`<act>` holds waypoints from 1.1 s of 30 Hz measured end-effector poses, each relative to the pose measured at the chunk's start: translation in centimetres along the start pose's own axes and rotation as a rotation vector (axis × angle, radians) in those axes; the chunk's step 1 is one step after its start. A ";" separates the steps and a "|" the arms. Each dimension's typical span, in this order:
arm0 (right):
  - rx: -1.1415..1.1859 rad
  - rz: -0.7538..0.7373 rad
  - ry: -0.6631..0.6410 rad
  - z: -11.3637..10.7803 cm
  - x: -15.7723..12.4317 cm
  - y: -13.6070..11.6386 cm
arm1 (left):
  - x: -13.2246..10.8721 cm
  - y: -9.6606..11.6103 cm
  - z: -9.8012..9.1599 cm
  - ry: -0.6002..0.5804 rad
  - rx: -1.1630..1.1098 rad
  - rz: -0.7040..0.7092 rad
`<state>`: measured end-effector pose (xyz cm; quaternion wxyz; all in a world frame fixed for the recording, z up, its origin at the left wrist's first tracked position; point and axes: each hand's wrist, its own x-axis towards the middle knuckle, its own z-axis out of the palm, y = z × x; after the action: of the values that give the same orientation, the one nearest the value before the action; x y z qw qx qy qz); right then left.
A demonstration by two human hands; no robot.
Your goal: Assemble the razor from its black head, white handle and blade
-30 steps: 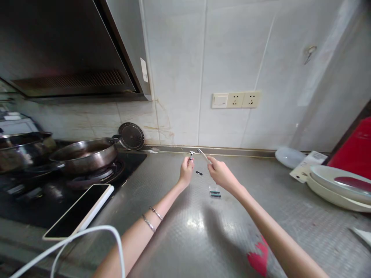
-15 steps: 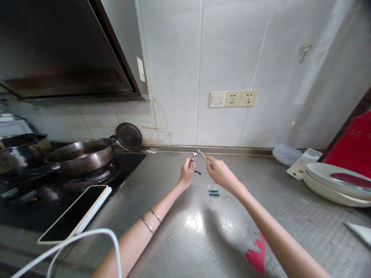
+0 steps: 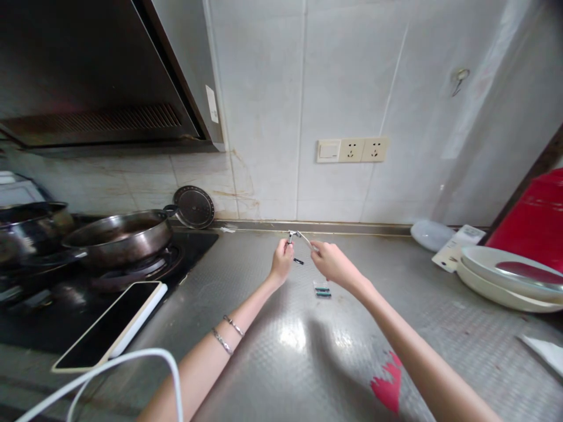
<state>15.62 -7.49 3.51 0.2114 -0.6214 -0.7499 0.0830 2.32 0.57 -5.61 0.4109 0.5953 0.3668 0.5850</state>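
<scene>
My left hand is closed around the handle of a small silver T-shaped razor, its head pointing up. In my right hand is a slim white stick-like brush, which looks like a toothbrush. Its tip meets the razor head or lies right beside it; the contact is too small to make out. Between the hands, a small black strip-like piece lies on the counter. Closer to me is a small clear case with dark green razor cartridges in it.
To the left, a steel pan sits on the black gas stove, with a phone and white cable nearer. Stacked plates, a translucent lid and a white card are at right.
The brush tip has shifted slightly left and down towards the razor head, and the brush now looks more slanted. Both hands keep their holds. The whole view has moved slightly.
</scene>
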 end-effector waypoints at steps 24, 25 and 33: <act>-0.134 -0.029 0.018 0.2 -0.6 -0.4 | -0.1 0.8 0.3 0.052 0.050 -0.059; -0.130 -0.033 0.012 0.2 -0.6 -0.5 | -0.1 0.8 0.3 0.057 0.053 -0.060; -0.205 0.069 0.038 0.1 -0.7 -0.7 | -0.6 0.6 0.8 0.006 0.062 -0.007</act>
<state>15.02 -8.27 3.56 0.1579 -0.6666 -0.7285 0.0012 3.10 -0.22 -5.27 0.3930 0.6046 0.3883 0.5738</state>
